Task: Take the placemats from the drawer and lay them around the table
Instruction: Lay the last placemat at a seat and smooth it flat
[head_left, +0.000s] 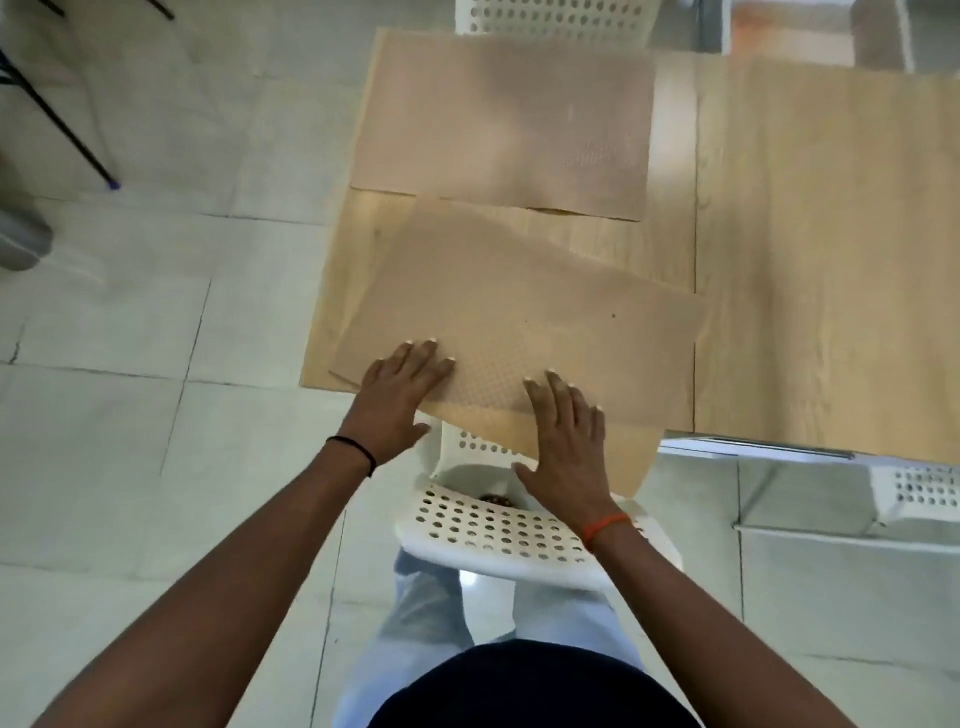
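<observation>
Both palms flat, fingers straight: left hand (397, 395) and right hand (569, 441) press on the near placemat (519, 322), gripping nothing. Mat sits skewed, its near corner overhanging the table (805, 260) edge under the right palm. Risk: any pull toward the body probably drags it off onto the white chair (493, 525) below. Far placemat (504, 119) lies flat beyond the fingertips. Tiled floor (130, 312) all round.

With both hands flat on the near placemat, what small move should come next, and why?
Probably slide the near placemat further onto the table and square it: it lies skewed, its near edge overhanging above the white chair, under the left hand and right hand.
</observation>
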